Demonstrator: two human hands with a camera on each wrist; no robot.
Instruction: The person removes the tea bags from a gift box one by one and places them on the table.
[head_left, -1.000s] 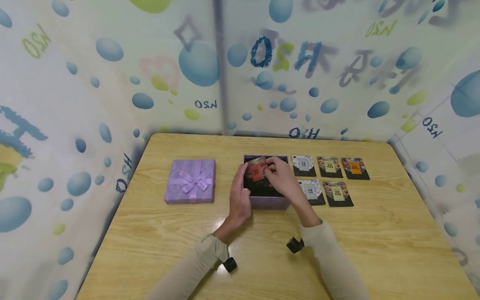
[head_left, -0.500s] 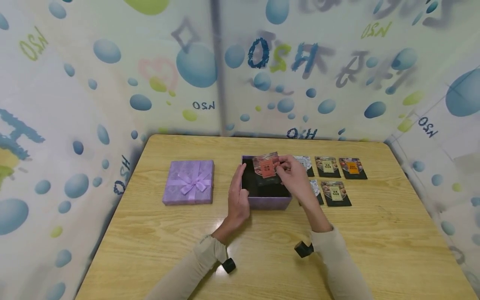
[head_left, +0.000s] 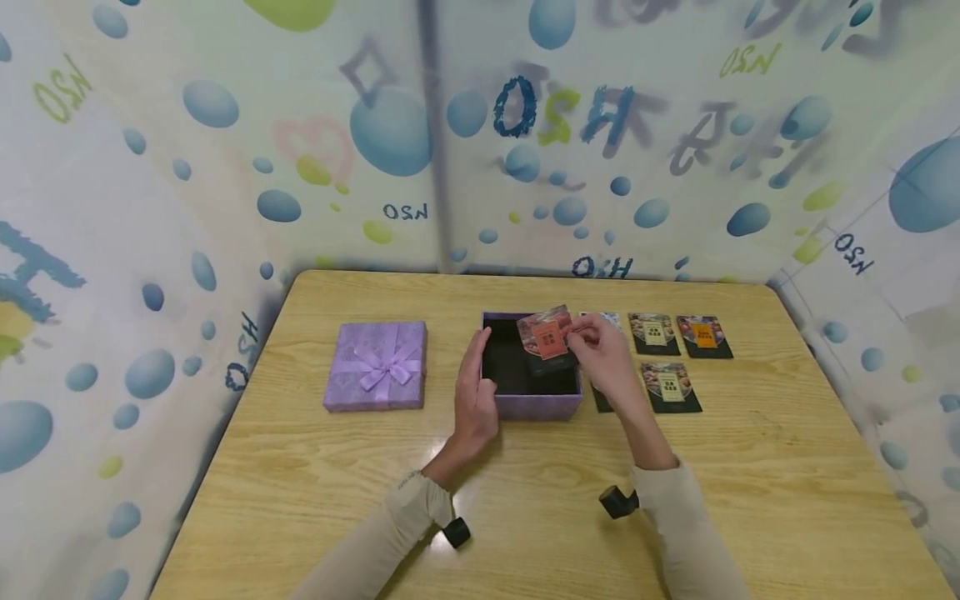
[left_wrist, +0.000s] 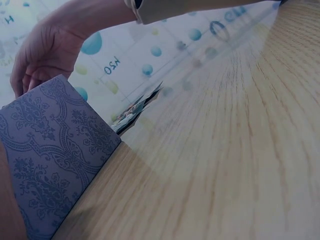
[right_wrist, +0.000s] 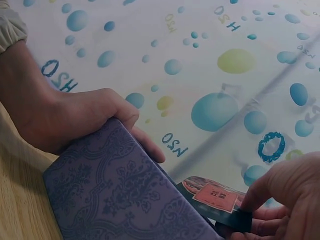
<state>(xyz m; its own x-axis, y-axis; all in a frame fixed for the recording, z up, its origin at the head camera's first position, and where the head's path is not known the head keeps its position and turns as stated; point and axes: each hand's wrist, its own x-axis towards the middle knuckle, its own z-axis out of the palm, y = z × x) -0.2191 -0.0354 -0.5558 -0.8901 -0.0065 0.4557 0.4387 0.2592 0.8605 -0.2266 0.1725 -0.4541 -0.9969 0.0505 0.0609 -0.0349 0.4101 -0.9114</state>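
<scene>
A purple patterned gift box (head_left: 536, 407) with a black inside stands lidless near the table's middle. My left hand (head_left: 474, 400) rests along its left wall, fingers straight, the thumb by the front corner; in the right wrist view this left hand (right_wrist: 85, 112) touches the rim. Over the box's right half, my right hand (head_left: 603, 354) pinches a dark food packet (head_left: 549, 337) with a red label by its right edge. The packet (right_wrist: 215, 197) is tilted in the right wrist view. From the left wrist view, the right hand (left_wrist: 47, 60) shows behind the box wall.
A purple lid (head_left: 375, 367) with a ribbon bow lies to the left. Right of the box are flat packets in two rows, among them an orange-labelled packet (head_left: 703, 336) and a yellow-labelled packet (head_left: 670, 387). My right hand partly covers others. A printed wall (head_left: 480, 167) borders the wooden table (head_left: 525, 500).
My right hand has lifted the red-labelled packet up from inside the box and moved it to the right. The left hand stays at the box's left side.
</scene>
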